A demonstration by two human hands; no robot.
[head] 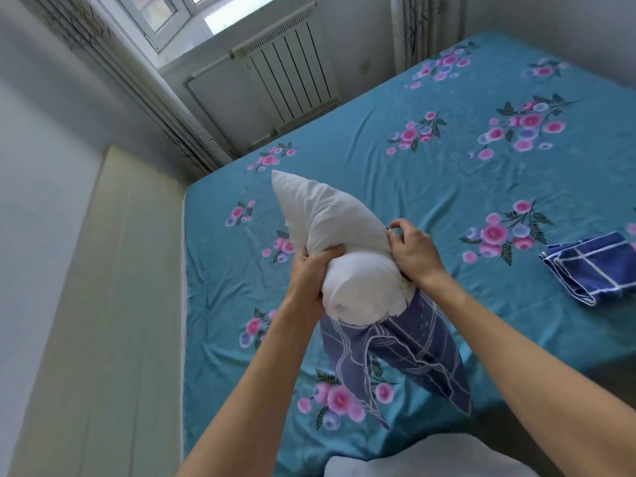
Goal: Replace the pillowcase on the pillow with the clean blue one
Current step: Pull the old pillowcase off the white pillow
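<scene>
A white pillow point(330, 222) is held up over the bed, bent in the middle. My left hand point(309, 270) grips its squeezed middle from the left. My right hand point(413, 251) holds the pillow's right side, fingers curled at the fabric edge. A purple-blue pillowcase with white line patterns point(406, 352) hangs from the pillow's lower end down onto the bed. A folded blue pillowcase with white checks point(595, 271) lies on the bed at the right, apart from both hands.
The bed carries a teal sheet with pink flowers point(378, 160). A pale yellow ledge point(113, 270) runs along the bed's left side. A white radiator point(292, 70) stands under the window behind the bed.
</scene>
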